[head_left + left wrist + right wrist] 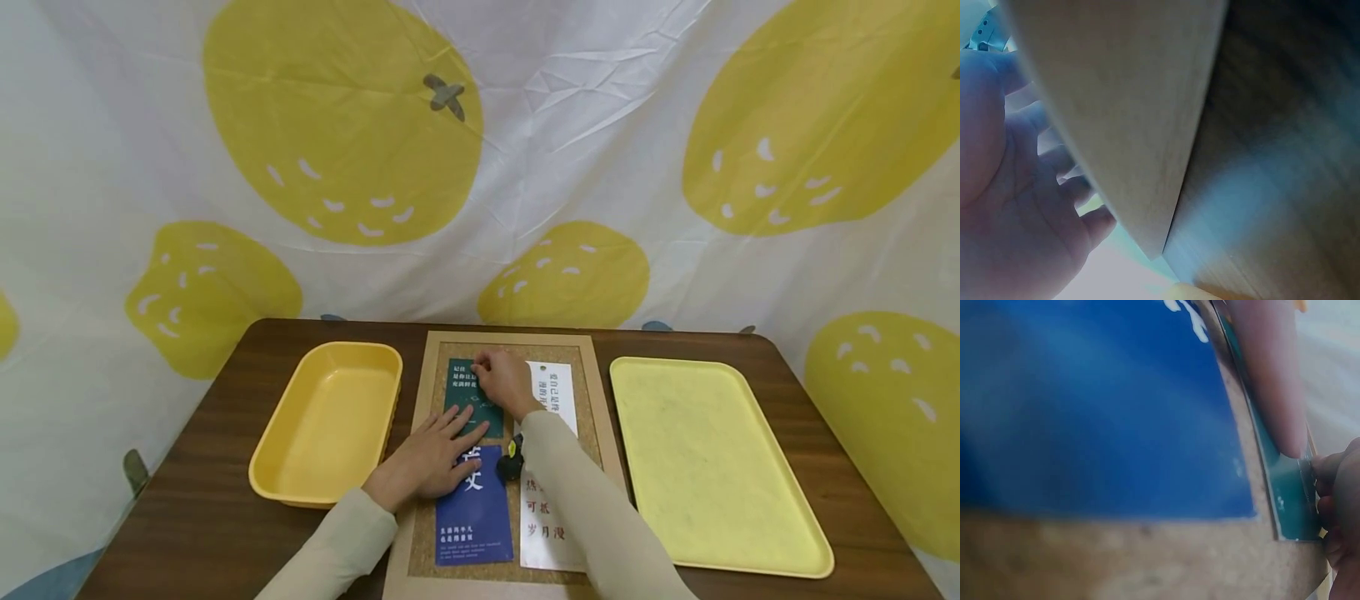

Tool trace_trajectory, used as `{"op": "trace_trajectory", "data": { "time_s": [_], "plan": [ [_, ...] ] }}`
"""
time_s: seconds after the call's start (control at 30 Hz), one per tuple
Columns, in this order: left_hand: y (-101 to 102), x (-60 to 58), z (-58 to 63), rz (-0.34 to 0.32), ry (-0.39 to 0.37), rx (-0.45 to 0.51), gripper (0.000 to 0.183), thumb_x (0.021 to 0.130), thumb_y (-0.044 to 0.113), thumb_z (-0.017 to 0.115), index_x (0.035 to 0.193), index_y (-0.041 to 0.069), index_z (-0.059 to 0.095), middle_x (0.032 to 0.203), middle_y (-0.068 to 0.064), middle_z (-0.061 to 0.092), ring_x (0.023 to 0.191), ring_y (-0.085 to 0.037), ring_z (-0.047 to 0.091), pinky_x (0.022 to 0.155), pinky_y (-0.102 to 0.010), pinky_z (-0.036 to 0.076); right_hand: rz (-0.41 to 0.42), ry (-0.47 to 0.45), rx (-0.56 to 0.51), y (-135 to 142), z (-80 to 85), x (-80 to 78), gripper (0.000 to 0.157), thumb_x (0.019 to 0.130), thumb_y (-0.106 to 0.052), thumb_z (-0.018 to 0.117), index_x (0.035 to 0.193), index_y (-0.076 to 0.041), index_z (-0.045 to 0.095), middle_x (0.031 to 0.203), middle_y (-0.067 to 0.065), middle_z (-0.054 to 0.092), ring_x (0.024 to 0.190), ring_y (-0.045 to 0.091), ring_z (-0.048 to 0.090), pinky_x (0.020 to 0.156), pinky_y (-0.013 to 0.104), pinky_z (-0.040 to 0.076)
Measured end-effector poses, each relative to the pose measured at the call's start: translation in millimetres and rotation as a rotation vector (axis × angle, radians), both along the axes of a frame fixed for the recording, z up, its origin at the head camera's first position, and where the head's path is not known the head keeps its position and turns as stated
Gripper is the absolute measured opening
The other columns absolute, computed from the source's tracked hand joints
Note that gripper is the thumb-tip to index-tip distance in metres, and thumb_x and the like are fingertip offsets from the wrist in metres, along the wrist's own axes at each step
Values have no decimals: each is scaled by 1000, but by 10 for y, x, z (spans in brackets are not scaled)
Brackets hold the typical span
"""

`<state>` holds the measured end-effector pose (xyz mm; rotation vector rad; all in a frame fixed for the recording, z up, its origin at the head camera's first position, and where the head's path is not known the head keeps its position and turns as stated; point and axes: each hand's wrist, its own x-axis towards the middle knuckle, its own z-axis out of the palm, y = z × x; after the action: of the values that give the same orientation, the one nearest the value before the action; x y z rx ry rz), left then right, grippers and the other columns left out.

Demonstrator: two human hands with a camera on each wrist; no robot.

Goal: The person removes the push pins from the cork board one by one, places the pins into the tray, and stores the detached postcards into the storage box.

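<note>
My left hand [438, 458] lies with spread, straight fingers across the lower part of a dark green card [459, 400] and the top of a blue card [475, 533]. Its palm also shows beside the board's edge in the left wrist view. At the green card's upper edge, my right hand [506, 382] has curled fingers and pinches a small pin-like thing, mostly hidden by the fingertips. White cards with printed characters lie to the right: an upper one [561, 396] and a lower one [542, 542], partly covered by the right forearm. A wood-framed cork board [422, 542] bears all the cards.
Left of the board stands a deep yellow-orange basin [330, 417]. A flat pale yellow tray [720, 467] lies to the right. Both rest on a dark wooden table [187, 517], with a fruit-patterned white cloth [525, 167] hanging behind. A black device [510, 465] sits by the right wrist.
</note>
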<state>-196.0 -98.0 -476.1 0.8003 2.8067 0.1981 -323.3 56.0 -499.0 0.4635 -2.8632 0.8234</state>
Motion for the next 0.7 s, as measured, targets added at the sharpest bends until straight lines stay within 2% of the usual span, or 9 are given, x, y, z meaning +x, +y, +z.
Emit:
{"op": "trace_trajectory", "data": {
  "time_s": [0.7],
  "plan": [
    [-6,10,12,0,-5,15,58,104,46,42,156,22,34,163,-10,23,151,-33,17,121,-52,18,-23,15,-26,-23,-24,6,12,96,-23,66,95,-12,72,82,1,70,70,15,60,67,36,51]
  ]
}}
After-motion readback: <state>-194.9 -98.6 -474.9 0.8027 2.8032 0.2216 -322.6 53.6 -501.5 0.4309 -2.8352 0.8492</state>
